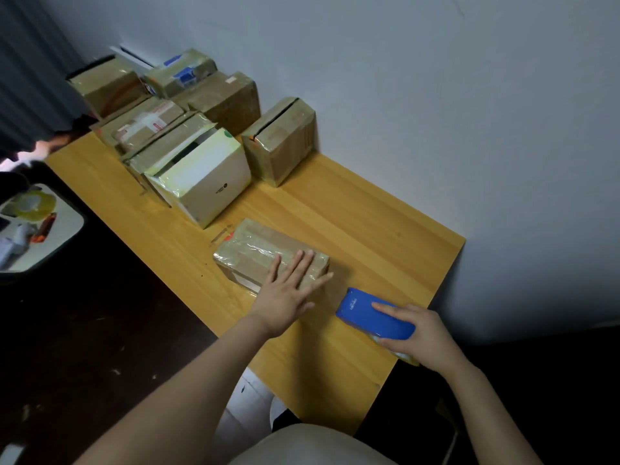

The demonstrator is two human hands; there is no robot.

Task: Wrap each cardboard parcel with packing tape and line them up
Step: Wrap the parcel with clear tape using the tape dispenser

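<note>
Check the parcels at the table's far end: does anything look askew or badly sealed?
Yes. The brown parcel by the wall shows a dark gap along its top seam. The cream box beside it appears to have a top flap lifted open.

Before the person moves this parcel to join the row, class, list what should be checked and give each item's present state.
1. Tape covers the parcel: glossy tape shows on top, but the underside is hidden. Cannot tell.
2. Hold on the parcel: the left hand lies flat on its near end, fingers straight. Ok.
3. Tool out of the way: the right hand grips the blue tape dispenser, which sits apart from the parcel. Ok.
4. Tape cut free from the parcel: no strand is visible between them, but the gap is dim. Cannot tell.
5. Room to move: bare table lies between the parcel and the white box. Ok.
</note>
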